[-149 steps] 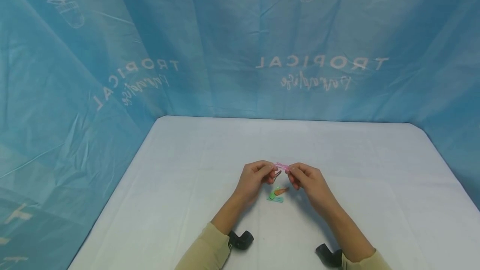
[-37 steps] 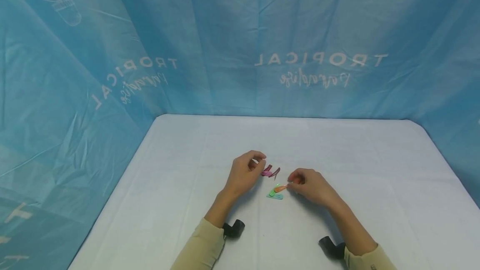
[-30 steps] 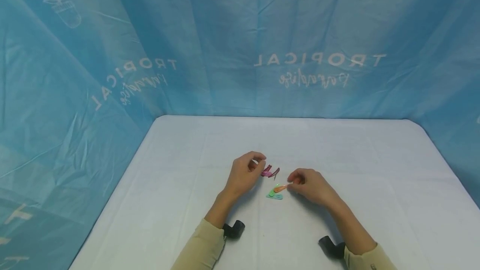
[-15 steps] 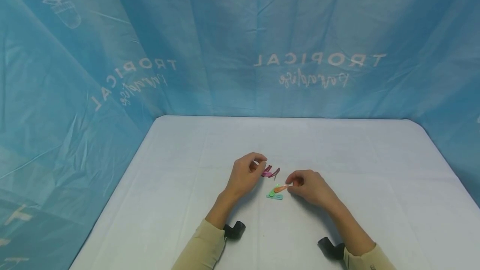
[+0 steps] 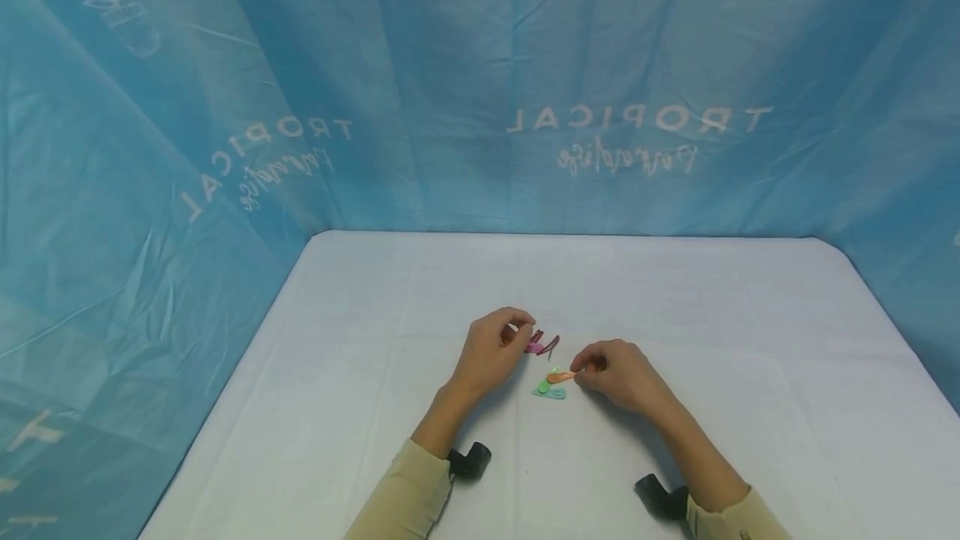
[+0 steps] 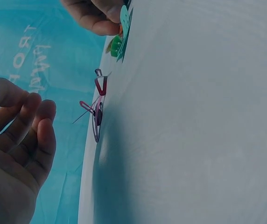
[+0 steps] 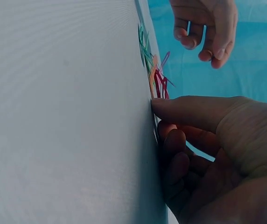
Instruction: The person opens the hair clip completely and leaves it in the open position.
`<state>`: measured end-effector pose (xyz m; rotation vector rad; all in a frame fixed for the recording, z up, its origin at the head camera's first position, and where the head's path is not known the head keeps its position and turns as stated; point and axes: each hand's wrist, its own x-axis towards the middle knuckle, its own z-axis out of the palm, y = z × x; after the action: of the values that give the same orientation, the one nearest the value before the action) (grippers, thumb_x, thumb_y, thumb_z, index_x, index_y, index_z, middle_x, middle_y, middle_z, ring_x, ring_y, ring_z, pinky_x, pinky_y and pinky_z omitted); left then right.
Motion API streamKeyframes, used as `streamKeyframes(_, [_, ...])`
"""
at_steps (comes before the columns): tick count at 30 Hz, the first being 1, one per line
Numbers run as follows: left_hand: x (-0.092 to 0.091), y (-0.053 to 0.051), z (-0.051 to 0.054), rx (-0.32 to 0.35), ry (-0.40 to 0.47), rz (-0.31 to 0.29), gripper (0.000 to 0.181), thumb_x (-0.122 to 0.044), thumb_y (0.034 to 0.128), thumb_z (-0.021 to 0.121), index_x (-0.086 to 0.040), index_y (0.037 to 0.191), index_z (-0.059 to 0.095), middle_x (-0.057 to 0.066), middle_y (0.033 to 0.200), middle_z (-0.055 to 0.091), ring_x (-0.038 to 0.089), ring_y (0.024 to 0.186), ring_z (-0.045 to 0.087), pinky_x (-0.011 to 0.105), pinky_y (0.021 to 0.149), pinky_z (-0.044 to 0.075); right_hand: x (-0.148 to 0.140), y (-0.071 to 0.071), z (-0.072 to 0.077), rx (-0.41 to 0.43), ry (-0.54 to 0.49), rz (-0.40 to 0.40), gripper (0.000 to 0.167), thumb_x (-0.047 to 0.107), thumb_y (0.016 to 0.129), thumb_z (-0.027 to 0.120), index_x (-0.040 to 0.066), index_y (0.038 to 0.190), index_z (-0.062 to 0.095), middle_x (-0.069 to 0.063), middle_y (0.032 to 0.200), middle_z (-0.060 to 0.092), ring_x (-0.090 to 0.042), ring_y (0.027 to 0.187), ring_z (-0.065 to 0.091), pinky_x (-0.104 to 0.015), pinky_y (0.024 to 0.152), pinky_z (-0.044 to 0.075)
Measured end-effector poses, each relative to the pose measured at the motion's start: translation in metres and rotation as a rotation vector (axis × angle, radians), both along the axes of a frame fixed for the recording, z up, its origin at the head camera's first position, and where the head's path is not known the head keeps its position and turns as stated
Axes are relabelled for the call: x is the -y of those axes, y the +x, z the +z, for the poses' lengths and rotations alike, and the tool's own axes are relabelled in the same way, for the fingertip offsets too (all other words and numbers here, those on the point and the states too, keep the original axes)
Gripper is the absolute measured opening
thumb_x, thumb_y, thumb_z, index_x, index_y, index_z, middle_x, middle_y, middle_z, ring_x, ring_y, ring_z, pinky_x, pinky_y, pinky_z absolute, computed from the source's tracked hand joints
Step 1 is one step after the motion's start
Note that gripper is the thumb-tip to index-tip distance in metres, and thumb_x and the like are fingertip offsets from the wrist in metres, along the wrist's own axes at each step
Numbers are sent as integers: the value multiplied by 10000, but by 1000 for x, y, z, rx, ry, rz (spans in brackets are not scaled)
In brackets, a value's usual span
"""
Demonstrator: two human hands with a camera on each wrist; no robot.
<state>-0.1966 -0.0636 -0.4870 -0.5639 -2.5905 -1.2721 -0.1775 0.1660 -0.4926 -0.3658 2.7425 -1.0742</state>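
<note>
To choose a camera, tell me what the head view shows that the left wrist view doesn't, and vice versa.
Head only: the beige sleeves and black wrist pieces.
Left wrist only: the palm side of the left hand and a gap between it and the pink clip.
Both: the right hand, orange clip, teal clip, white tabletop, blue curtain.

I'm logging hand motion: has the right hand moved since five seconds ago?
Yes: in the head view, the right hand has moved nearer, away from the table's far edge, to the orange clip.

Mirrored "TROPICAL Paradise" lettering [image 5: 630, 117], white, on blue curtain [image 5: 450, 65], back and left side.
</note>
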Motion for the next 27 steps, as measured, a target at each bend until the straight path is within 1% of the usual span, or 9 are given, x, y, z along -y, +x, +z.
streamKeyframes(5, [0, 0, 1, 5, -4, -4, 122, -183, 987, 628, -135, 1064, 709, -21, 990, 710, 79, 770, 577, 231, 713, 511, 1, 0, 0, 6, 1, -2, 23, 121, 864, 742, 112, 881, 755, 38, 716, 561, -133, 699, 498, -295, 642, 407])
streamKeyframes(9, [0, 1, 2, 12, -2, -7, 127, -183, 989, 624, -131, 1067, 710, -17, 988, 709, 82, 769, 578, 233, 708, 508, 1, 0, 1, 9, 11, -3, 53, 142, 878, 738, 91, 871, 750, 39, 723, 576, -133, 704, 504, -298, 650, 414])
streamKeyframes(15, [-1, 1, 2, 19, -9, -5, 124, -187, 993, 620, -140, 1064, 709, -24, 987, 706, 80, 767, 571, 231, 709, 503, 3, 1, 2, 25, 19, -7, 55, 141, 888, 725, 93, 868, 741, 30, 727, 576, -139, 703, 508, -312, 658, 416])
streamKeyframes(27, [-1, 0, -1, 16, -21, -8, 113, -178, 983, 626, -139, 1034, 718, -23, 967, 713, 82, 769, 576, 230, 715, 502, 5, 3, 3, 22, 50, 3, 52, 128, 913, 691, 108, 868, 709, 19, 732, 543, -136, 693, 490, -306, 643, 399])
